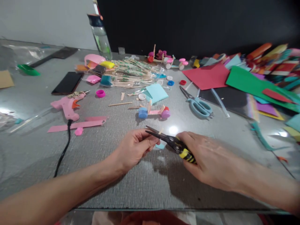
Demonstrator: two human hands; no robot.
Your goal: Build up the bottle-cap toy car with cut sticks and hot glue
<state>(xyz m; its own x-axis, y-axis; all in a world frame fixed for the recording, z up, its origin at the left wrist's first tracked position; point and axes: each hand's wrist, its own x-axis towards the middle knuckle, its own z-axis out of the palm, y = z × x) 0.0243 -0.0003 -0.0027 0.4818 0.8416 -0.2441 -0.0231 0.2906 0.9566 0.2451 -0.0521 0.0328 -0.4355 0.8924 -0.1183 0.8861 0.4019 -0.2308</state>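
My right hand [206,153] is wrapped round the black and yellow handles of long-nose pliers [174,143]. The jaws point left and are parted, reaching across the fingertips of my left hand [134,145]. Those fingertips are pinched together on a small wooden stick [161,131], whose pale end shows between the jaws; its lower part is hidden. Just below the jaws is a small light-blue piece [160,146]. Beyond my hands stands a little toy car [154,112] with blue and purple bottle-cap wheels and a pink body.
A pink glue gun [69,106] with a black cord lies at left, near a phone [67,83]. Blue-handled scissors [199,106] and coloured sheets [207,76] are at right. Wrapped sticks [133,72], bottle caps [100,93] and a water bottle [102,40] are farther back.
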